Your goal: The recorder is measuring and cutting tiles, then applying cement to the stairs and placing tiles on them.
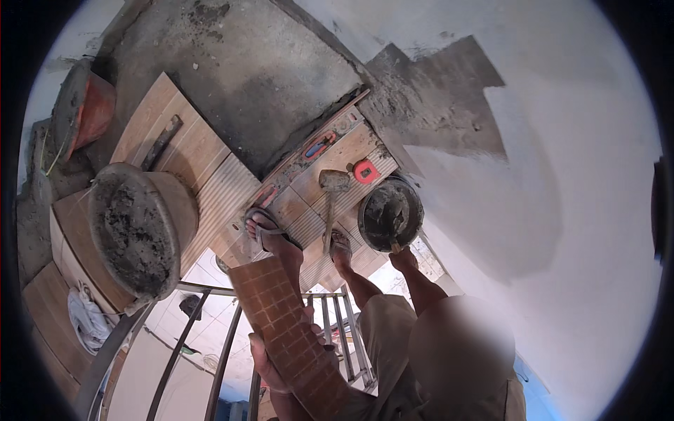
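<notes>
My left hand (265,366) is closed around the edges of a reddish-brown tile (281,312), its gridded face showing, held tilted above the stairs. My right hand (403,259) grips the handle of a trowel (397,214), whose blade lies in wet mortar inside a black bucket (420,223). Left of that bucket, a mallet (333,181) with a grey head rests on the tiled step beside a red tape measure (365,171). A long spirit level (289,175) runs along the step's far edge.
A large mortar-filled tub (184,210) stands at left, near a tipped orange bucket (98,112). A dark bar (161,142) lies on tiles behind it. Metal railings (228,344) rise close below. Bare grey concrete (260,77) lies beyond the step; a white wall (562,175) bounds the right.
</notes>
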